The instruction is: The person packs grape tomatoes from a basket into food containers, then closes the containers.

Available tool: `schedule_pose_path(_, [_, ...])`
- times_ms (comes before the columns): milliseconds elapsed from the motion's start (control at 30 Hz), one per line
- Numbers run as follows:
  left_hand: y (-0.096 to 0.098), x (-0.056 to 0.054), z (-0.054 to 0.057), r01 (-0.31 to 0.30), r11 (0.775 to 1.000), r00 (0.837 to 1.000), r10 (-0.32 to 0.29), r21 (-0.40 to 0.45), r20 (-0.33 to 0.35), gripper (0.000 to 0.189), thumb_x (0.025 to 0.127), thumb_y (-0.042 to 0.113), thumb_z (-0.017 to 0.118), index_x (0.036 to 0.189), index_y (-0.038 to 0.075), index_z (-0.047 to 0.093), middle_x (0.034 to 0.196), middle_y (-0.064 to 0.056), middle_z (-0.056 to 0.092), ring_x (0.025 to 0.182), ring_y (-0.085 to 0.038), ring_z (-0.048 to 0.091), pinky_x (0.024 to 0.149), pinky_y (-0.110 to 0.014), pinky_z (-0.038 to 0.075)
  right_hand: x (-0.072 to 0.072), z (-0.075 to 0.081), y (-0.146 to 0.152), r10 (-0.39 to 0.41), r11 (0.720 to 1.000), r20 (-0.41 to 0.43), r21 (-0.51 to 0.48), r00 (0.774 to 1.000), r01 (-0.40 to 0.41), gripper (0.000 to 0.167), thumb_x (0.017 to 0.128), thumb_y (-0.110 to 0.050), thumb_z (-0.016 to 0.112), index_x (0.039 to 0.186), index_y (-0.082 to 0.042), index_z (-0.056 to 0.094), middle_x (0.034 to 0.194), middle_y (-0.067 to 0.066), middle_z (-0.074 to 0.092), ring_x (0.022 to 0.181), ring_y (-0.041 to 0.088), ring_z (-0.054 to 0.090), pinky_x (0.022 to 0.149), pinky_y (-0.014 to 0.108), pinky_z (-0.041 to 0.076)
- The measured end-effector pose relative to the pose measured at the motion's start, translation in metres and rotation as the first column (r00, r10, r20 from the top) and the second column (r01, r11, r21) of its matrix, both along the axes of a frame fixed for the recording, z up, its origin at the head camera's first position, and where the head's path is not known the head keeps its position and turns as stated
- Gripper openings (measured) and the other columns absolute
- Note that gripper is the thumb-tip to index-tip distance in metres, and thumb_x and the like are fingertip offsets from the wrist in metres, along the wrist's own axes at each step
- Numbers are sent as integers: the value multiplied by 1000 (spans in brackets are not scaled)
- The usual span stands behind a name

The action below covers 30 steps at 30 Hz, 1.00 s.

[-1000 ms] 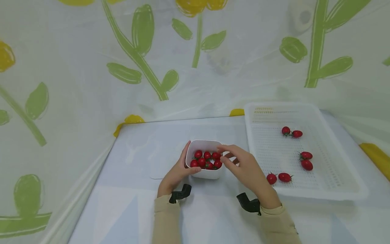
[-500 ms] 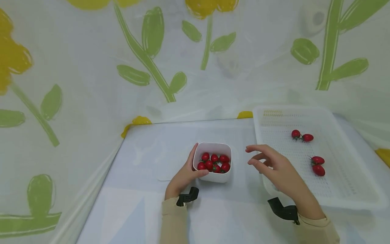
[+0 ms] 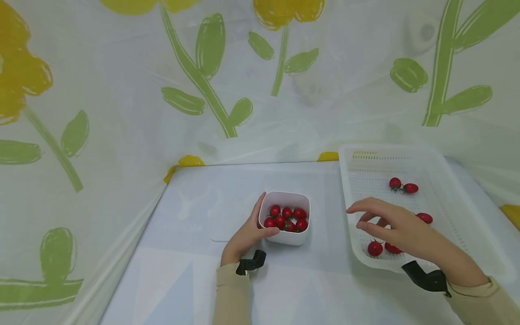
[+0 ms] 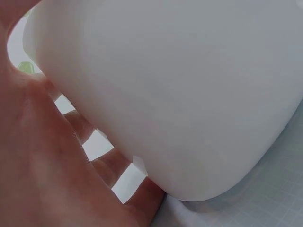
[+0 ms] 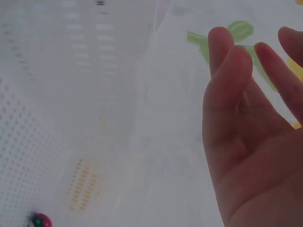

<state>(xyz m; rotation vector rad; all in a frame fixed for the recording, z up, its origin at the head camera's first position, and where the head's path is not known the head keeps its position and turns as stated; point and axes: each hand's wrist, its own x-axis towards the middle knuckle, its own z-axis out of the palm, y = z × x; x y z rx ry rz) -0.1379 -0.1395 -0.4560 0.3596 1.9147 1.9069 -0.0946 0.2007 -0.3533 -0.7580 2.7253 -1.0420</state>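
My left hand (image 3: pixel 246 234) holds a small white square box (image 3: pixel 284 238), thumb over its near rim and fingers around its left side. In the left wrist view those fingers (image 4: pixel 108 165) lie along the box wall. Several red cherry tomatoes (image 3: pixel 280 221) with green stems lie inside the box. Over the left front part of a white perforated basket (image 3: pixel 361 180) is my right hand (image 3: pixel 400 228), fingers loosely bent and holding nothing. Below it, two cherry tomatoes (image 3: pixel 375 248) lie near the basket's front edge, one partly covered by the hand.
Farther back in the basket lies a pair of cherry tomatoes (image 3: pixel 411 188), and another cherry tomato (image 3: pixel 424 218) shows behind the right hand. A flower-printed curtain (image 3: pixel 134 90) hangs behind and left of the pale table (image 3: pixel 280 289).
The right hand has moved right, from the box rim to over the basket. The left hand keeps its grip on the box. The head view has shifted a little.
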Motion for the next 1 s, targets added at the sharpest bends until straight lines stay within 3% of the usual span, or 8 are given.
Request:
schedule_pose_path(200, [-1, -2, -2, -2, 1000, 1000, 2, 9, -6, 92, 78, 14, 66, 143, 30, 4, 141, -9, 21, 128, -28, 19, 99, -47, 26, -10, 0, 14, 131, 990, 117, 37, 984, -136, 32, 89, -32, 54, 120, -26, 49, 109, -7, 55, 89, 4, 54, 65, 25, 48])
schedule_pose_path(500, [-3, -8, -24, -21, 1000, 1000, 21, -8, -6, 89, 78, 13, 66, 139, 44, 9, 139, 3, 25, 126, -19, 23, 99, -43, 28, -25, -5, 38, 219, 963, 272, 95, 937, -253, 36, 90, -27, 54, 125, -23, 46, 108, -9, 53, 86, 6, 56, 71, 25, 46])
schedule_pose_path(633, [-4, -8, -27, -24, 1000, 1000, 23, -13, -13, 89, 78, 15, 67, 138, 47, 10, 140, 5, 24, 126, -18, 24, 99, -41, 27, -33, -11, 45, 254, 946, 420, 81, 871, -315, 40, 89, -23, 55, 127, -22, 45, 110, -4, 53, 87, 10, 58, 72, 25, 46])
schedule_pose_path(867, [-4, -8, -24, -20, 1000, 1000, 20, -1, 5, 90, 78, 12, 67, 140, 42, 9, 142, 0, 21, 128, -22, 21, 100, -44, 25, -47, -25, 52, 186, 958, 692, 29, 698, -284, 47, 84, -14, 60, 128, -13, 45, 118, 12, 48, 84, 25, 59, 70, 34, 48])
schedule_pose_path(1000, [-4, -7, -22, -15, 1000, 1000, 15, 0, 5, 90, 78, 11, 66, 140, 42, 8, 143, 1, 20, 128, -22, 21, 101, -45, 24, -51, -34, 54, 171, 962, 732, 21, 660, -273, 47, 83, -13, 60, 127, -11, 46, 120, 13, 47, 84, 27, 59, 71, 34, 47])
